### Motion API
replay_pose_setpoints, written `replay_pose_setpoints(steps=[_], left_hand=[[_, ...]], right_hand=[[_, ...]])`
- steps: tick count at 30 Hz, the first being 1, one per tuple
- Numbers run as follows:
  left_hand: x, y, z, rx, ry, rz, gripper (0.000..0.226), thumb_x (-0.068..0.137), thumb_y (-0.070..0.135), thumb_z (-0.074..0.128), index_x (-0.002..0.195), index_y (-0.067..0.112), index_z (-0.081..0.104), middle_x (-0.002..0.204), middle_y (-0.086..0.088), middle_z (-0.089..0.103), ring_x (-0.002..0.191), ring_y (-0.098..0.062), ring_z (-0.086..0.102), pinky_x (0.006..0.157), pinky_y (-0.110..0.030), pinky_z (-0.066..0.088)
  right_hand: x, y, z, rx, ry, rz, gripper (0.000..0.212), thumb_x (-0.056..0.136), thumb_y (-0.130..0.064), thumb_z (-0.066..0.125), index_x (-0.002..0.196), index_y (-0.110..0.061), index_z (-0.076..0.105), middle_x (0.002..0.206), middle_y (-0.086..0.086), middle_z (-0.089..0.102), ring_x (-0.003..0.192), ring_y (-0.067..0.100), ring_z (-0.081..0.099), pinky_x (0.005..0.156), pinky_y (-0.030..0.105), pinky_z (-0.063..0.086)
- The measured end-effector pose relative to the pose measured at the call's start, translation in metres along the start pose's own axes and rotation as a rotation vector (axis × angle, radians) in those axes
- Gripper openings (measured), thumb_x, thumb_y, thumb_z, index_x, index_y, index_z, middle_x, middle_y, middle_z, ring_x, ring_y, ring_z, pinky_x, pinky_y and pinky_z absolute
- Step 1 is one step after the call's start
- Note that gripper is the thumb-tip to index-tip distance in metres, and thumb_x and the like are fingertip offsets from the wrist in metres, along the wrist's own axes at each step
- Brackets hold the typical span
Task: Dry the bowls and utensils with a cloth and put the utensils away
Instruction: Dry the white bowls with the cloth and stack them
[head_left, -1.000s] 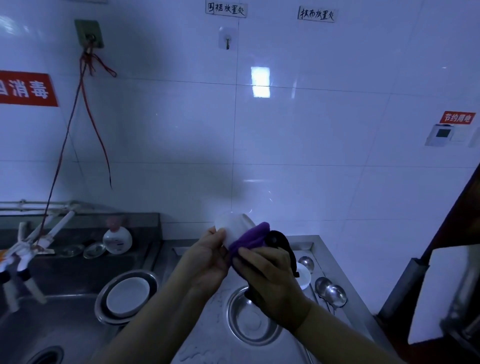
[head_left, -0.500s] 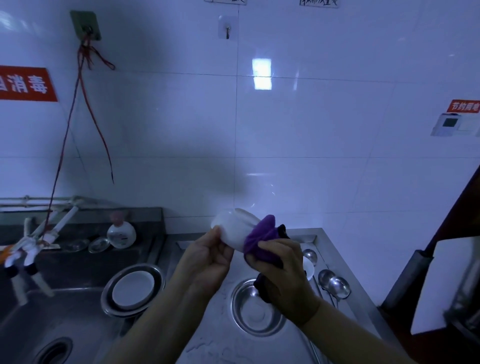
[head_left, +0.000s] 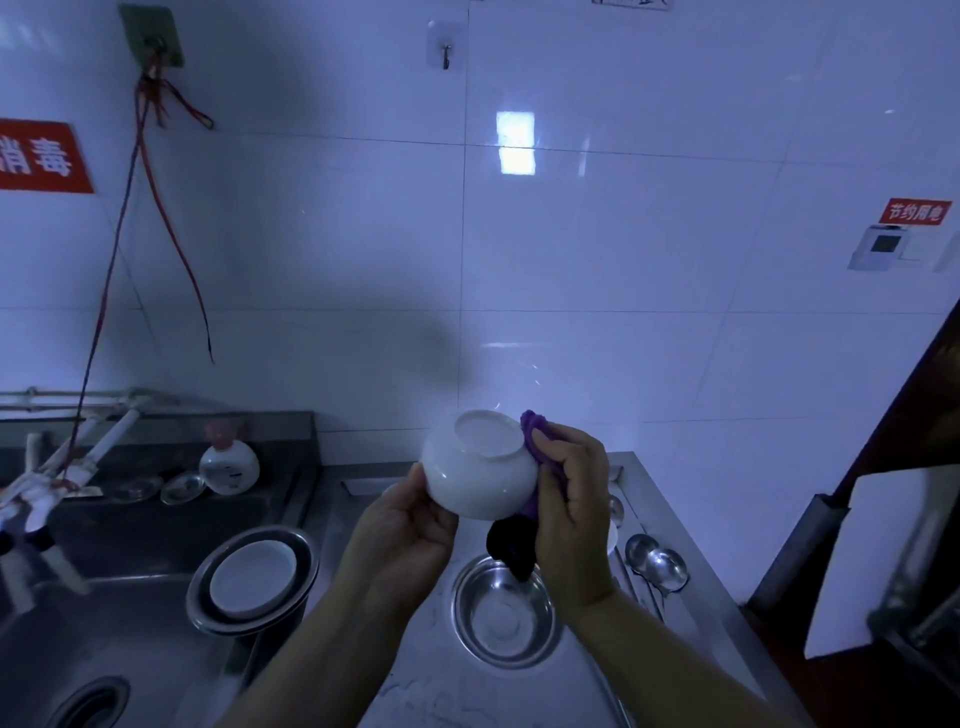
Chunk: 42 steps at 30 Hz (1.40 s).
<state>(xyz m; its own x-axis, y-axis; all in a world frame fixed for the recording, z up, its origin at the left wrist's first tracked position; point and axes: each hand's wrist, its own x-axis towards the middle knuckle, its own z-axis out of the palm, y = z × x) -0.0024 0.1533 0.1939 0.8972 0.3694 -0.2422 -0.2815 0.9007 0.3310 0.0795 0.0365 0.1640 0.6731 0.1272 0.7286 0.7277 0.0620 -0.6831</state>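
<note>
A white bowl (head_left: 475, 475) is held above the steel counter with its foot ring turned up and towards me. My left hand (head_left: 402, 525) grips it from below at its left side. My right hand (head_left: 569, 501) holds a purple cloth (head_left: 535, 431) against the bowl's right side; a dark end of the cloth hangs below. A steel bowl (head_left: 501, 613) sits on the counter under my hands. Steel spoons (head_left: 657, 564) lie on the counter to the right. A white dish rests in a steel bowl (head_left: 252, 579) at the left.
A sink (head_left: 93, 649) with a drain lies at the lower left, taps above it. A white bottle (head_left: 228, 467) and small glass dishes stand on the sink's back ledge. A tiled wall rises behind. A white board (head_left: 872, 561) leans at the right edge.
The bowl has turned so its foot ring faces up and towards me. My right hand with the cloth has moved to the bowl's right side. The camera view has tilted down slightly.
</note>
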Motion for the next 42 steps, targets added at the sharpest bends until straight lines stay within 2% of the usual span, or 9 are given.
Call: replay_pose_setpoints(steps=[4,7,10,15,19,23,27,36,42], left_hand=[[-0.002,0.001,0.000,-0.049,-0.028,-0.013,0.020,0.071,0.006,0.056,0.072,-0.007,0.072,0.082,-0.017,0.073,0.072,-0.022,0.073,0.058,-0.031,0.060],[0.001,0.000,-0.005,-0.041,-0.002,0.001,0.020,0.077,0.004,0.053,0.090,-0.007,0.065,0.086,-0.019,0.072,0.080,-0.025,0.072,0.060,-0.034,0.060],[0.004,-0.001,-0.011,0.003,-0.020,-0.021,0.029,0.078,0.005,0.053,0.104,-0.005,0.058,0.097,-0.020,0.070,0.087,-0.026,0.070,0.069,-0.040,0.059],[0.012,0.006,-0.031,0.194,-0.058,0.008,0.035,0.084,0.009,0.051,0.118,-0.002,0.054,0.111,-0.014,0.065,0.100,-0.021,0.064,0.082,-0.034,0.055],[0.012,0.015,-0.042,0.445,-0.174,0.065,0.029,0.086,0.012,0.046,0.108,0.001,0.061,0.105,-0.014,0.068,0.094,-0.021,0.067,0.082,-0.032,0.057],[0.008,0.019,-0.046,0.689,-0.200,0.127,0.024,0.086,0.013,0.046,0.100,0.003,0.061,0.095,-0.013,0.069,0.085,-0.021,0.065,0.079,-0.033,0.051],[0.004,0.017,-0.045,0.924,-0.212,0.185,0.022,0.091,0.008,0.043,0.101,0.008,0.063,0.093,-0.009,0.069,0.083,-0.017,0.064,0.068,-0.024,0.052],[0.000,0.019,-0.050,1.115,-0.131,0.233,0.022,0.095,0.013,0.041,0.104,0.015,0.061,0.109,-0.010,0.061,0.099,-0.027,0.059,0.081,-0.040,0.052],[-0.001,0.030,-0.058,1.106,-0.114,0.255,0.020,0.095,0.013,0.042,0.099,0.016,0.061,0.105,-0.010,0.061,0.096,-0.029,0.057,0.081,-0.041,0.049]], right_hand=[[-0.020,-0.001,0.010,-0.136,0.046,-0.134,0.026,0.089,-0.011,0.044,0.109,-0.004,0.060,0.124,0.010,0.046,0.118,0.023,0.043,0.103,0.031,0.038],[-0.035,-0.002,0.013,-0.144,0.015,-0.173,0.028,0.088,-0.011,0.045,0.114,-0.015,0.053,0.127,0.005,0.040,0.120,0.018,0.040,0.105,0.022,0.034],[-0.032,0.001,0.013,-0.052,0.025,-0.037,0.025,0.089,-0.008,0.047,0.111,-0.016,0.055,0.124,0.011,0.043,0.117,0.020,0.044,0.102,0.026,0.040],[-0.010,0.002,0.006,0.110,-0.036,0.229,0.026,0.086,-0.007,0.043,0.101,-0.024,0.056,0.110,0.005,0.049,0.104,0.005,0.048,0.092,0.013,0.039],[-0.001,0.009,0.002,0.078,-0.143,0.258,0.025,0.088,-0.004,0.044,0.097,-0.023,0.057,0.104,-0.002,0.052,0.100,0.009,0.050,0.088,0.019,0.041],[0.001,0.010,0.005,-0.003,-0.168,0.133,0.032,0.089,-0.003,0.043,0.101,-0.027,0.060,0.108,-0.006,0.056,0.106,0.020,0.051,0.091,0.028,0.043],[-0.002,0.011,0.010,-0.154,-0.152,-0.092,0.025,0.090,-0.007,0.047,0.108,-0.011,0.065,0.114,-0.002,0.058,0.108,0.019,0.050,0.091,0.032,0.044],[-0.016,0.012,0.026,-0.401,-0.313,-0.592,0.034,0.097,-0.025,0.045,0.127,-0.010,0.047,0.132,0.005,0.049,0.119,0.020,0.046,0.101,0.034,0.040],[-0.004,0.012,0.042,-0.187,-0.295,-0.226,0.032,0.094,-0.017,0.047,0.126,-0.014,0.054,0.137,0.006,0.048,0.125,0.020,0.047,0.105,0.037,0.039]])
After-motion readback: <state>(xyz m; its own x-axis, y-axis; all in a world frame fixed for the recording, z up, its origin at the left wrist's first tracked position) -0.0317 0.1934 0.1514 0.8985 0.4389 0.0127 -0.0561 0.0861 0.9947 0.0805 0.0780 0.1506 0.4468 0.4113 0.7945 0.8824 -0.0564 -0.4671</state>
